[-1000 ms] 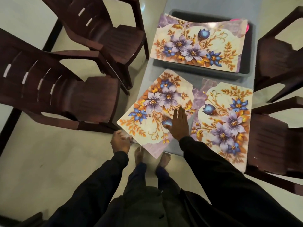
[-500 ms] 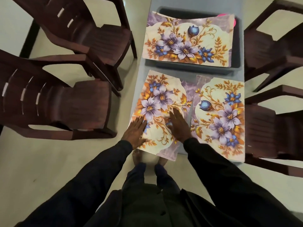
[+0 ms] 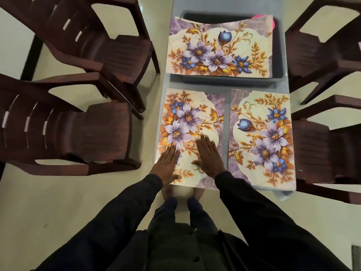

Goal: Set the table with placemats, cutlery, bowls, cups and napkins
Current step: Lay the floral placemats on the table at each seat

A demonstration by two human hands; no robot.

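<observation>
Head view: left hand (image 3: 166, 167) and right hand (image 3: 210, 157) lie flat on left placemat (image 3: 187, 118), fingers straight, pressed together. Mat at table (image 3: 227, 114) near-left corner; second placemat (image 3: 261, 137) just beside, near-right. Third placemat (image 3: 220, 49) rests across grey tub (image 3: 278, 61).

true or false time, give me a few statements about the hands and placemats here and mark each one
1. The left hand and the right hand both lie flat on the near left placemat. True.
2. The near right placemat overlaps it. False: a strip of table shows between them.
3. The far placemat lies over the grey tub. True.
4. The right hand grips a spoon. False: its fingers are straight and hold nothing.
</observation>
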